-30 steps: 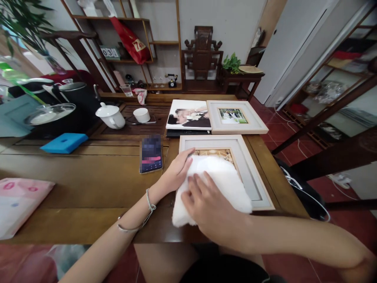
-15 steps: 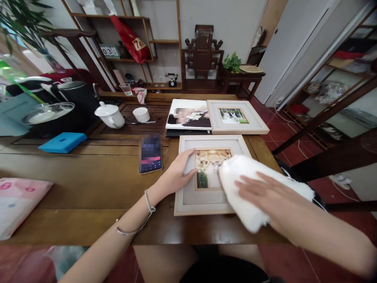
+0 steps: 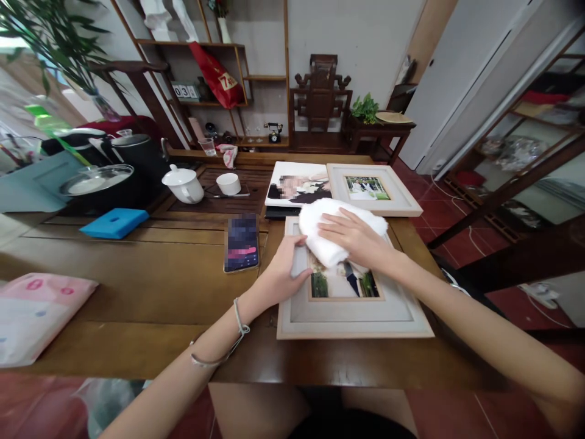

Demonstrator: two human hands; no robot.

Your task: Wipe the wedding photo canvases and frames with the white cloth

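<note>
well, my right hand (image 3: 354, 236) lies spread on the white cloth (image 3: 314, 224), over the frame (image 3: 356, 312) near the front right corner of the surface (image 3: 146, 268); my left hand (image 3: 284, 268), splayed, touches the frame's left side.

Home sitting room, carved wooden chair (image 3: 322, 100), display shelves (image 3: 267, 77), lidded teacup (image 3: 183, 185)

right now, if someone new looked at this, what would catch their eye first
Most likely the fluffy white cloth, pressed under the right hand over the far part of a framed picture near the table's front edge, with the left hand on the frame's left side. After that, perhaps the bright blue block farther left on the table and the red bag by the shelves at the back.
</note>
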